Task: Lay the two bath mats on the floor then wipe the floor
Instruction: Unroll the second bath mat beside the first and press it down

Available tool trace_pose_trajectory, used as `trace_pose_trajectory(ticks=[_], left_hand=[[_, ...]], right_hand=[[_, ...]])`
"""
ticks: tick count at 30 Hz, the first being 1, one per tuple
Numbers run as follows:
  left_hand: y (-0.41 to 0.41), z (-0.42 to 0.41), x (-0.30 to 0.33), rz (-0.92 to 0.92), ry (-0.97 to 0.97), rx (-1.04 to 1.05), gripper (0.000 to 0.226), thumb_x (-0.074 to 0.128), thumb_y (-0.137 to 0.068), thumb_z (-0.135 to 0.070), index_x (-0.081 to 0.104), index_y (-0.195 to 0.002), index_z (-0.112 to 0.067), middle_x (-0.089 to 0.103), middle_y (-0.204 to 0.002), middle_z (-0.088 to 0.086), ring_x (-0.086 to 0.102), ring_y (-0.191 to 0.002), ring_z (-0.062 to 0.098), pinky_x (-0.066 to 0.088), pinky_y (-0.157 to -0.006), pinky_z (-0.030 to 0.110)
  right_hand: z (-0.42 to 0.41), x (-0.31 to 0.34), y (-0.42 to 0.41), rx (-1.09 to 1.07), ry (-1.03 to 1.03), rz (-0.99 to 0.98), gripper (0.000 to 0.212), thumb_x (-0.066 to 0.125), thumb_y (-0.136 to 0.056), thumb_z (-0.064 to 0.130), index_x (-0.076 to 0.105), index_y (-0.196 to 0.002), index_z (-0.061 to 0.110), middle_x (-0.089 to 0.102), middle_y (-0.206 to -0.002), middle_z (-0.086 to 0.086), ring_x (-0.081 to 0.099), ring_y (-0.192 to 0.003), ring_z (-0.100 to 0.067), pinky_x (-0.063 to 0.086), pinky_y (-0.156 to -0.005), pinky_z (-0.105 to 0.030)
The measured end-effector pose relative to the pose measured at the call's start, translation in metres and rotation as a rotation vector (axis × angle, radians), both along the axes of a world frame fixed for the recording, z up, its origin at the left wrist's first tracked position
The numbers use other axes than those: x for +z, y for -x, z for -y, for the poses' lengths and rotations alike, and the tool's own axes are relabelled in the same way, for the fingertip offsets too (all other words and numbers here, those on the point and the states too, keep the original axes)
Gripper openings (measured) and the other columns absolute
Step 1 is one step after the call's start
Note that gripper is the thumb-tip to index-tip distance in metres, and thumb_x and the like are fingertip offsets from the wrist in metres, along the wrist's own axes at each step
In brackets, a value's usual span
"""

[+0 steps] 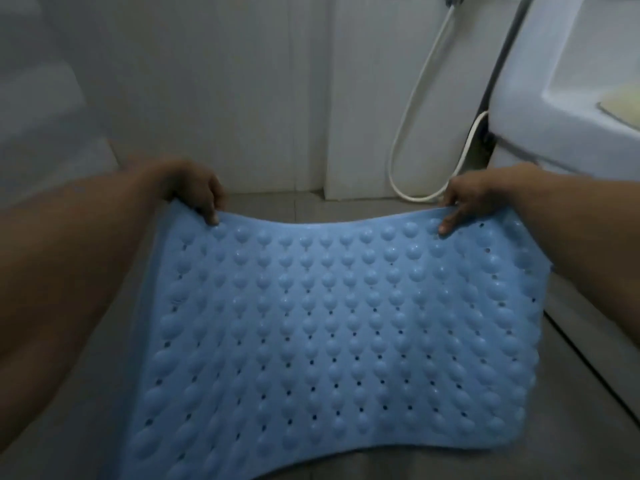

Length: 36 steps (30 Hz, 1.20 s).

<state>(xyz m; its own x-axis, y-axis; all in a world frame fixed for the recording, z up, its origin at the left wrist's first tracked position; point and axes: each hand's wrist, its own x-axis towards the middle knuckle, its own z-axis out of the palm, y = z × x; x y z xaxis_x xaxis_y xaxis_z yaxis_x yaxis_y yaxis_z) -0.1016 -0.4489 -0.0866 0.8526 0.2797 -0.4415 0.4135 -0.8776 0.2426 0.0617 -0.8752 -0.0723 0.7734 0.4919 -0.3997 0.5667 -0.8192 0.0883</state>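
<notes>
The blue bath mat [322, 327] hung spread between both hands over the grey floor [554, 427], its bumpy face turned up toward the camera. The left hand [194, 188] pinched the far-left corner, fingers curled over the edge, and the right hand [474, 197] pinched the far-right corner the same way, one finger pressed flat on the top surface. From that grip line the whole mat ran toward six o'clock, so the held edge lay at twelve o'clock and the free edge dangled nearest the person's body. Its long axis appeared to run from twelve to six (though the wide lens bent it). Both hands sat level, neither clearly nearer the floor. The far edge sagged between them. A white hose [415, 109] looped at one o'clock, beside the basin [540, 109] at two; only one mat was in view.
</notes>
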Motion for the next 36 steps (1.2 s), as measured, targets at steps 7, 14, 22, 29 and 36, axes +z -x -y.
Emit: trace_pose_trajectory(ticks=[7,14,22,29,36], left_hand=[[-0.035,0.016,-0.119,-0.069,-0.195,-0.067,0.021,0.079,-0.077,-0.019,0.063,-0.092,-0.018,0.061,-0.099,0.01,0.059,-0.091,0.028,0.049,-0.073,0.034],[-0.05,0.02,-0.209,-0.111,-0.571,-0.182,0.018,0.054,-0.088,-0.011,0.059,-0.105,-0.015,0.06,-0.116,0.014,0.061,-0.102,0.033,0.049,-0.09,0.039],[-0.064,0.075,-0.291,0.12,-0.369,-0.181,0.061,0.028,-0.099,-0.052,0.021,-0.152,-0.022,0.021,-0.159,0.01,0.02,-0.145,0.03,0.014,-0.117,0.05],[-0.056,0.129,-0.346,0.217,-0.185,-0.062,0.064,0.004,-0.097,-0.059,-0.007,-0.154,-0.032,-0.015,-0.161,-0.007,-0.015,-0.149,0.017,-0.012,-0.118,0.052],[-0.027,0.142,-0.358,0.307,-0.247,-0.084,0.066,-0.003,-0.095,-0.06,-0.008,-0.154,-0.029,-0.014,-0.162,-0.004,-0.015,-0.149,0.017,-0.011,-0.118,0.052]], right_hand=[[0.007,-0.125,-0.044,0.017,0.045,0.108,0.041,0.073,-0.075,0.063,0.069,-0.105,0.035,0.068,-0.107,0.001,0.062,-0.098,-0.024,0.042,-0.076,-0.03],[0.001,-0.217,-0.083,-0.044,0.153,0.187,0.035,0.065,-0.089,0.038,0.062,-0.122,0.025,0.06,-0.125,-0.01,0.06,-0.112,-0.031,0.048,-0.087,-0.037],[-0.022,-0.318,-0.047,-0.022,-0.291,0.149,0.055,0.035,-0.098,0.058,0.033,-0.149,0.036,0.023,-0.161,-0.005,0.017,-0.149,-0.028,0.013,-0.118,-0.055],[-0.04,-0.363,-0.012,-0.144,-0.332,0.129,0.063,0.004,-0.095,0.067,0.001,-0.154,0.046,-0.007,-0.166,0.008,-0.016,-0.151,-0.023,-0.015,-0.114,-0.064],[-0.023,-0.366,0.024,-0.16,-0.308,0.164,0.066,0.001,-0.094,0.069,-0.006,-0.154,0.044,-0.012,-0.166,0.005,-0.019,-0.151,-0.024,-0.014,-0.114,-0.064]])
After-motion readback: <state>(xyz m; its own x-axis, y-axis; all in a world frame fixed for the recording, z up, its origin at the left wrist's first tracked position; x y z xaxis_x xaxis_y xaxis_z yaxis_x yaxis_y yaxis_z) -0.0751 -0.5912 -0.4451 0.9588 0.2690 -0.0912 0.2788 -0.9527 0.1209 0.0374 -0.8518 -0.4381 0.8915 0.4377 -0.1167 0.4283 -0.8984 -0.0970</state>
